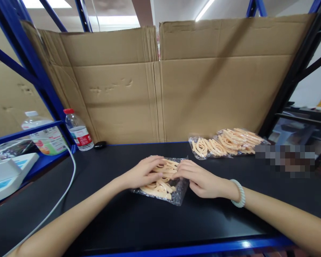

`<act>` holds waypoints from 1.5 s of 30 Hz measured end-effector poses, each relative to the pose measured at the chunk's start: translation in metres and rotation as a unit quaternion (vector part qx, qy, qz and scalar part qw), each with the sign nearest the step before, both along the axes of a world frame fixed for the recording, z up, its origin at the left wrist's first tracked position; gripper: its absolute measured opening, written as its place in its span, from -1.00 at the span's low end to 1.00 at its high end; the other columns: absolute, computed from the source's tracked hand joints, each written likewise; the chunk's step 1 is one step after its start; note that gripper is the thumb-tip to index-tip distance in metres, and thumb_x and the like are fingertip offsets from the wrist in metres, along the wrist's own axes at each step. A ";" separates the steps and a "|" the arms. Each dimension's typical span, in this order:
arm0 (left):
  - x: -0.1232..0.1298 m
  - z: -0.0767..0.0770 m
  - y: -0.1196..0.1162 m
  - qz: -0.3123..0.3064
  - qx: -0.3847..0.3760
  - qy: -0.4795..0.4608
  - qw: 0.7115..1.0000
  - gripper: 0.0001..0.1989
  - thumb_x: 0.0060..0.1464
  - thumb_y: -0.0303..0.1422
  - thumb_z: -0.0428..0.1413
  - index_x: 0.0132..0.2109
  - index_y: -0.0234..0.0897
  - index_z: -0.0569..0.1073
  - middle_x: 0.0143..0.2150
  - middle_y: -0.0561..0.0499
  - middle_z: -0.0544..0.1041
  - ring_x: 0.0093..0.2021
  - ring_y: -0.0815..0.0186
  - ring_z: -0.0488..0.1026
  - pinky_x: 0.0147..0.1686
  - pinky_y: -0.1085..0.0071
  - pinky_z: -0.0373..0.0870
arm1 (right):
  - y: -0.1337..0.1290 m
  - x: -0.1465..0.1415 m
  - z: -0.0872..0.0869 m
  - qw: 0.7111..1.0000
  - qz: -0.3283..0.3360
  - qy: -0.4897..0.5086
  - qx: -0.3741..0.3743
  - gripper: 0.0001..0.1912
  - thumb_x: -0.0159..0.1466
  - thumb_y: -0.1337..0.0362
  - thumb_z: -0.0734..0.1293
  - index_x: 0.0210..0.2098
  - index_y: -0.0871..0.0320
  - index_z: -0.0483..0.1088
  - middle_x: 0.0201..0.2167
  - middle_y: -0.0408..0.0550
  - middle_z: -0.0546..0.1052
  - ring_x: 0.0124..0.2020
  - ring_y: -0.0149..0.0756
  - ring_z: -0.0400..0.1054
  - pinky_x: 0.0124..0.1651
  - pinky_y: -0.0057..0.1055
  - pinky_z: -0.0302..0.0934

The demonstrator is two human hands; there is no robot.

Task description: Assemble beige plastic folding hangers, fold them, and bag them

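Note:
A clear plastic bag of beige curved pieces lies flat on the black table, in front of me. My left hand rests on the bag's left part, with thumb and fingers apart. At the bag's right edge is my right hand, its fingers bent close together over the plastic; whether they pinch it is hidden. A pale coiled band circles my right wrist. Between the two hands the beige pieces show through the plastic.
Several filled bags lie at the back right. A red-capped bottle and a black object stand back left. A white cable crosses the left side. Cardboard walls the back, between blue and black posts.

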State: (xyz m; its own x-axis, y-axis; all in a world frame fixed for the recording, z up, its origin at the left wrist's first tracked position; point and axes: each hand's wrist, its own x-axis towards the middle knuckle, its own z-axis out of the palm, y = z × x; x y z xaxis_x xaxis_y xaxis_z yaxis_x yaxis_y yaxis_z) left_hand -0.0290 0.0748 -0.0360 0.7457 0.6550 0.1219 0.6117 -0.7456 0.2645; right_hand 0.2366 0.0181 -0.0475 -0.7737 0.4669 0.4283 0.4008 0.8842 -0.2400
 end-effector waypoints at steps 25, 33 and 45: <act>-0.006 -0.013 0.020 0.312 -0.009 0.031 0.950 -0.70 0.25 -0.24 -0.18 -0.32 -0.19 0.38 -0.29 -0.04 0.58 -0.25 0.15 0.52 -0.35 0.35 0.31 | 0.008 0.008 0.006 0.992 0.006 -0.124 -0.019 -0.50 0.39 0.35 0.15 0.30 0.30 0.09 0.34 0.17 0.10 0.38 -0.27 -0.12 0.37 -0.27 -0.04; -0.003 -0.007 0.016 0.335 -0.006 0.033 0.942 -0.71 0.24 -0.23 -0.15 -0.28 -0.17 0.42 -0.28 -0.05 0.60 -0.22 0.09 0.54 -0.33 0.33 0.32 | 0.029 -0.026 0.010 0.990 0.053 -0.125 -0.049 -0.45 0.43 0.29 0.07 0.37 0.24 -0.09 0.39 0.12 -0.03 0.41 -0.24 -0.30 0.42 -0.13 -0.30; -0.005 -0.013 0.017 0.335 -0.006 0.021 0.942 -0.72 0.24 -0.23 -0.16 -0.24 -0.15 0.43 -0.27 -0.04 0.59 -0.23 0.12 0.54 -0.31 0.33 0.33 | 0.040 -0.039 -0.008 0.993 0.049 -0.109 0.007 -0.42 0.41 0.27 0.09 0.35 0.34 -0.10 0.33 0.25 0.11 0.39 -0.17 -0.18 0.39 -0.10 -0.17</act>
State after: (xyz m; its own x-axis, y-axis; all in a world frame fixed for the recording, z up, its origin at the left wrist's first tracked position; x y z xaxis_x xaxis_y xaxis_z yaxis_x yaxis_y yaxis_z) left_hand -0.0335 0.0914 -0.0495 0.1685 0.9815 0.0907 0.9540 -0.1855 0.2355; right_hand 0.1980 0.0579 -0.0556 -0.8901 0.3793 0.2529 0.3530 0.9245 -0.1440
